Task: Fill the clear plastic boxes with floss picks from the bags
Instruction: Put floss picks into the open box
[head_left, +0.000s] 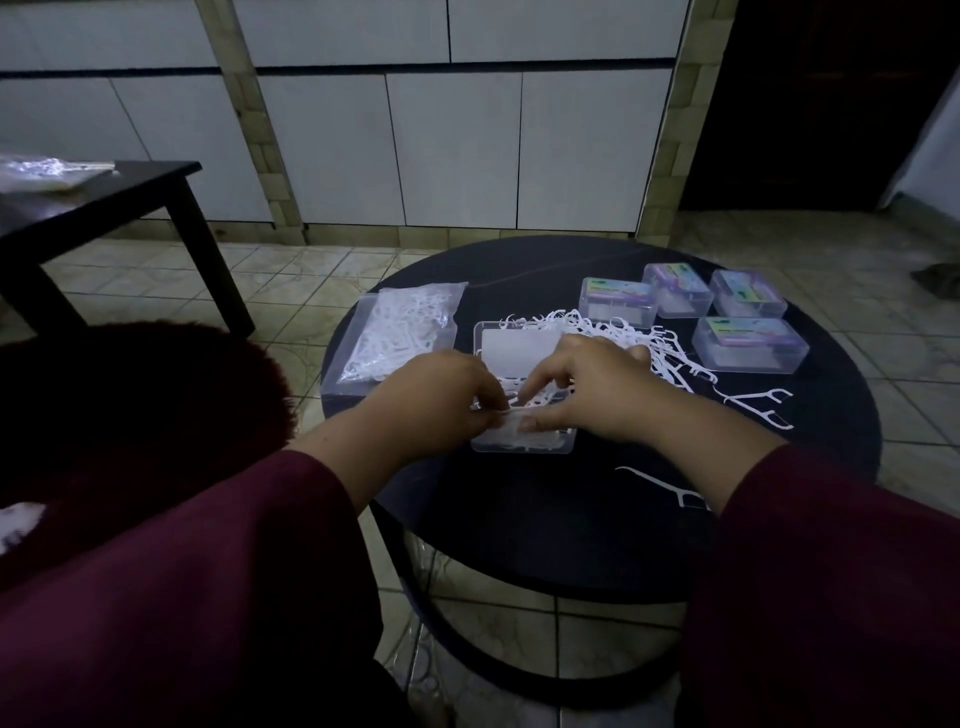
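Dark side table (130, 179), far left — carries a clear bag (47, 171) of white contents, too dim to identify.

Round black table (597, 519), centre.

Bag of floss picks (400, 332), left part of the round table — clear, sealed, lying flat, full of white picks.

Left hand (436, 400) — fingers curled, pinching a small bundle of white floss picks (511, 415) at the near end of the open box.

Open clear plastic box (519, 358), table centre — lid laid back, some picks inside.

Right hand (587, 384) — thumb and fingers bent, gripping the same bundle from the other side, over the box.

Loose floss picks (660, 343) — heap just behind and right of the open box; a few strays (758, 402) lie apart near the right sleeve.

Four closed clear boxes (748, 343) with coloured labels, right rear of the table, standing near one another.
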